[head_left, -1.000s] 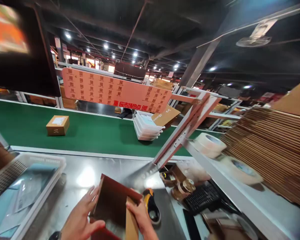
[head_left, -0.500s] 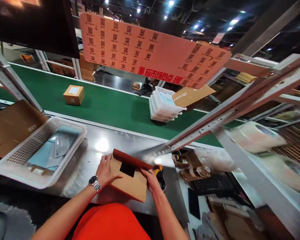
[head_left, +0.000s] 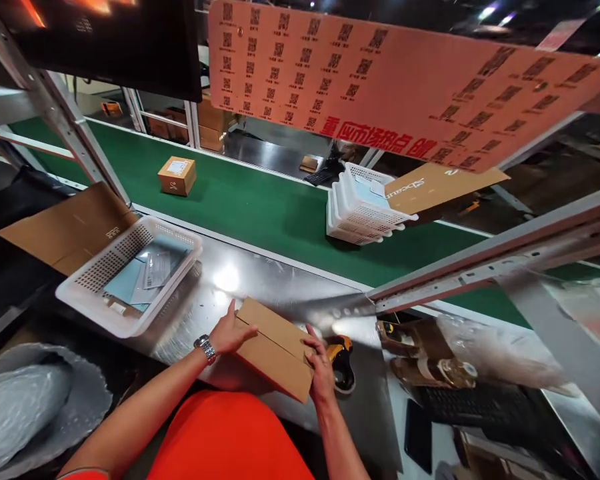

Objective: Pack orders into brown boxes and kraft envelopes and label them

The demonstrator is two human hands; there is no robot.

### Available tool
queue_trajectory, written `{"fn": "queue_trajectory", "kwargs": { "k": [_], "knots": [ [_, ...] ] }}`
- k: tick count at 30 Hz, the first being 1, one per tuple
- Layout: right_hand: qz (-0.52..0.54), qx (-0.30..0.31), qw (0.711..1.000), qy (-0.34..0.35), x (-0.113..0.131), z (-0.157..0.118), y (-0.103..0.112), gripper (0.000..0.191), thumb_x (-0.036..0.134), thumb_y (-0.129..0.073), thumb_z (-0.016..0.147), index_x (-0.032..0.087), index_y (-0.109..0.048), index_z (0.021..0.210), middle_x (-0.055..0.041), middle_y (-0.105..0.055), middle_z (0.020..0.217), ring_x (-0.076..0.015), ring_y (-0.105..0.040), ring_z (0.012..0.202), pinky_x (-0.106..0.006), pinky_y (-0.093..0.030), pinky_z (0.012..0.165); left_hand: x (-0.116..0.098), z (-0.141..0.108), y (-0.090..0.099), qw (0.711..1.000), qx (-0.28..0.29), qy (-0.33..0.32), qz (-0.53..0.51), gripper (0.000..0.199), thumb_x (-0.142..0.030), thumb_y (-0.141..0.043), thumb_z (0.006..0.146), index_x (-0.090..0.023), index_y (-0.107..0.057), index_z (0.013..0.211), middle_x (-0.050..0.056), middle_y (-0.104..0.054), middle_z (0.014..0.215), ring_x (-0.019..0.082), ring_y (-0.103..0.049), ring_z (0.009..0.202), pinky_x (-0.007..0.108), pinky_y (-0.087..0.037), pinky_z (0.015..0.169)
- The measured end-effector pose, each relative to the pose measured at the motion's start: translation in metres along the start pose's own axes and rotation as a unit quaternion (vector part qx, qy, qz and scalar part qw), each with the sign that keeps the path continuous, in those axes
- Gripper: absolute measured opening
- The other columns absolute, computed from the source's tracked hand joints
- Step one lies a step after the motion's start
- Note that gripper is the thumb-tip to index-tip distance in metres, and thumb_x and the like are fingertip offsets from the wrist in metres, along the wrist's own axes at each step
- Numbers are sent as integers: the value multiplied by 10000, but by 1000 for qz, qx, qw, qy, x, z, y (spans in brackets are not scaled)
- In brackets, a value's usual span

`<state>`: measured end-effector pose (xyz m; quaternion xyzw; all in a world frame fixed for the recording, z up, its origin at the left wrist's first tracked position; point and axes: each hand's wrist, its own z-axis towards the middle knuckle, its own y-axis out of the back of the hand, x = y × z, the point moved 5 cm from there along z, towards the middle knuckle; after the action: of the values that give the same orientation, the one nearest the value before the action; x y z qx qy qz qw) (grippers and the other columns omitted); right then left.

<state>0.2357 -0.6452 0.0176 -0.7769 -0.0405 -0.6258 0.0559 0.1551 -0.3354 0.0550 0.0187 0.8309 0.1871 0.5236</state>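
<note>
Brown cardboard: one box [head_left: 273, 357], near edge of the metal bench [head_left: 260, 280]; flaps [head_left: 280, 325] now lowered over its dark opening, top seemingly closed. We grip opposite ends, left hand [head_left: 231, 330] and right hand [head_left: 321, 368].

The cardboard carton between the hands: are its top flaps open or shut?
Shut: on the cardboard carton, both top flaps lie folded down, with only a thin line between them.

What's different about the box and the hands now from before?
The box was open; now its flaps are folded inward and down, covering the top. The left hand and right hand are still on it. The small carton and stacked white baskets stayed put on the green belt.
</note>
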Motion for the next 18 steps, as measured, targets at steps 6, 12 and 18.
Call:
{"fn": "queue_trajectory", "kwargs": {
  "k": [6,12,18],
  "knots": [
    [4,9,1000,-11,0,1,-6,460,514,-845,686,290,-803,1085,-88,-552,1762,-408,-537,1571,-529,-454,1243,-1,6,-5,998,21,-42,-46,592,-527,-669,958,-135,-723,1398,177,-838,1335,375,-797,1196,463,-622,1031],
    [-116,-7,993,2,-2,-2,-10,939,635,-968,650,277,-679,1469,-124,-617,1673,-396,-596,1492,-542,-477,1273,4,9,-3,998,22,-41,-39,587,-523,-723,902,-142,-770,1346,163,-845,1332,364,-807,1184,447,-632,1035],
    [-30,31,998,-40,-9,12,2,1039,633,-925,720,333,-553,1644,-130,-626,1676,-363,-663,1443,-490,-583,1155,6,11,-2,999,14,-37,-25,561,-523,-704,908,-150,-795,1318,134,-860,1290,352,-809,1163,422,-633,1009]
  ]
}}
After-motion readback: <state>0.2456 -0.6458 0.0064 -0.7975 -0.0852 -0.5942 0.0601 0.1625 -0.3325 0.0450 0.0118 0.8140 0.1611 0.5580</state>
